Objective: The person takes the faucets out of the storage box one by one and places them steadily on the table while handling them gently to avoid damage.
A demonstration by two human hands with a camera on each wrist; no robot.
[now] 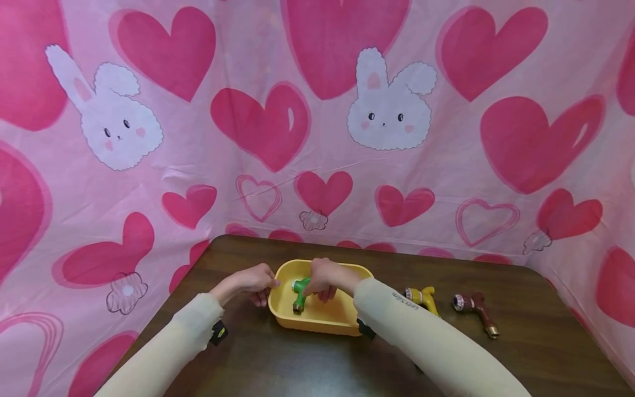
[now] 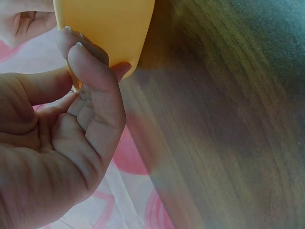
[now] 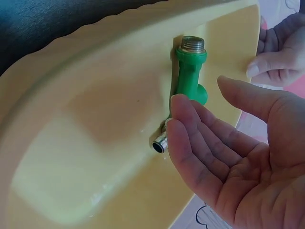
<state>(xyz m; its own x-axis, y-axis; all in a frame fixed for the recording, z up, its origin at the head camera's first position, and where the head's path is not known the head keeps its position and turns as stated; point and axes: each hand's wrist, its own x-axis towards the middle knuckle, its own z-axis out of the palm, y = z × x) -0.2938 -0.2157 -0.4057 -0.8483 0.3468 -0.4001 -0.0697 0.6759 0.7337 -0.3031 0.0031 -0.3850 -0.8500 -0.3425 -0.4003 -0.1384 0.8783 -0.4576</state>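
In the head view my left hand [image 1: 258, 283] is at the left end of a yellow plastic basin [image 1: 327, 326], pinching its rim between thumb and fingers. The left wrist view shows that hand [image 2: 81, 114] with its fingers curled over the basin wall [image 2: 109, 28]. A green tap [image 1: 300, 298] with threaded metal ends lies on the basin's floor. My right hand [image 1: 324, 280] reaches inside, just right of the tap. In the right wrist view its fingers are relaxed and the thumb stands apart. Those fingertips cover part of the green tap [image 3: 190, 71]; whether they touch it I cannot tell.
Right of the basin, a yellow tap [image 1: 424, 298] lies partly behind my right sleeve. Farther right a dark red-brown tap [image 1: 477, 311] lies on the brown wooden table [image 1: 278, 364]. A pink heart-patterned cloth [image 1: 327, 138] hangs behind and beside the table.
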